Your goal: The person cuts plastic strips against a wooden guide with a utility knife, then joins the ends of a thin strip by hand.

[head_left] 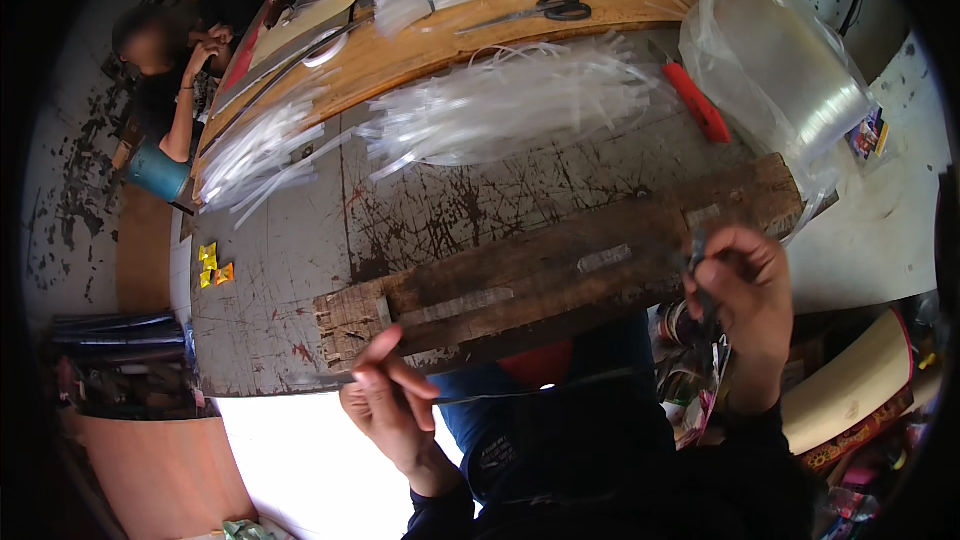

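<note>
My left hand point(390, 405) is at the near left end of a worn wooden board point(545, 285), its fingers pinched on a thin dark strip point(540, 390). The strip runs to the right across my lap, below the board's near edge. My right hand point(745, 285), smeared by motion, is closed over the board's right end. A dark, narrow thing point(700, 290) sticks out of its fingers; its kind is too blurred to tell. Pale tape patches point(605, 258) lie on the board. Beyond it on the grey table point(420, 215) spreads a heap of clear plastic strips point(520, 105).
A red-handled cutter point(697, 105) and a clear plastic roll point(790, 60) sit at the right. Black scissors point(562, 8) and a tied strip bundle point(455, 0) lie farther back. More strips point(265, 145) and small yellow packets point(210, 265) are leftward. Another person point(165, 70) sits far left.
</note>
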Available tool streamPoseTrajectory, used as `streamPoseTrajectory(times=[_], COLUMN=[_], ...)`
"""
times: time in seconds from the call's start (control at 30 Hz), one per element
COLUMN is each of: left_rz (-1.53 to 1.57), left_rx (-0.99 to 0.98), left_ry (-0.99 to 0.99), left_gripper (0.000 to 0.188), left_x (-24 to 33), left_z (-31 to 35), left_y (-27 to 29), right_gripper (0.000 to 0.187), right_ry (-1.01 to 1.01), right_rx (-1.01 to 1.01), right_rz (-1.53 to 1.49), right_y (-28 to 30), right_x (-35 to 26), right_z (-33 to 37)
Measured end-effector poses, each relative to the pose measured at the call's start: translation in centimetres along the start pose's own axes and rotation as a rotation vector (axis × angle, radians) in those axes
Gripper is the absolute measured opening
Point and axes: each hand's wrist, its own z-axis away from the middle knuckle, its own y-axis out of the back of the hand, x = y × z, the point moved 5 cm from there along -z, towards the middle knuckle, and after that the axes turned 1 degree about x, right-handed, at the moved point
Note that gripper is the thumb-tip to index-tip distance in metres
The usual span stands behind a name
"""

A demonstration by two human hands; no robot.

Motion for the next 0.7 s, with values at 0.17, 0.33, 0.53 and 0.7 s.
streamPoseTrajectory(times=[0.17,0.33,0.53,0.7], left_rz=[-0.074,-0.020,-0.107,0.030], left_rx=[0.106,0.093,0.494,0.594], left_ry=[-0.179,-0.158,-0.235,-0.296], left_gripper=[0.037,0.038,0.036,0.031], left_x=[1.9,1.6,3.6,4.6], left_z=[0.4,0.9,1.3,0.8], left_y=[3.1,1.2,7.2,7.6], right_gripper=[0.015,0.005,0.011,0.010], right_ry=[0.330,0.695,0.852,0.673], right_rx=[-0.133,0.472,0.332,0.047], right_rz=[0.385,0.629,0.360,0.546], right_y=[-0.3,7.0,2.0,-1.4], right_x=[-5.9,-16.1,-16.1,-11.0], right_z=[-12.6,-25.3,-20.1,-14.7])
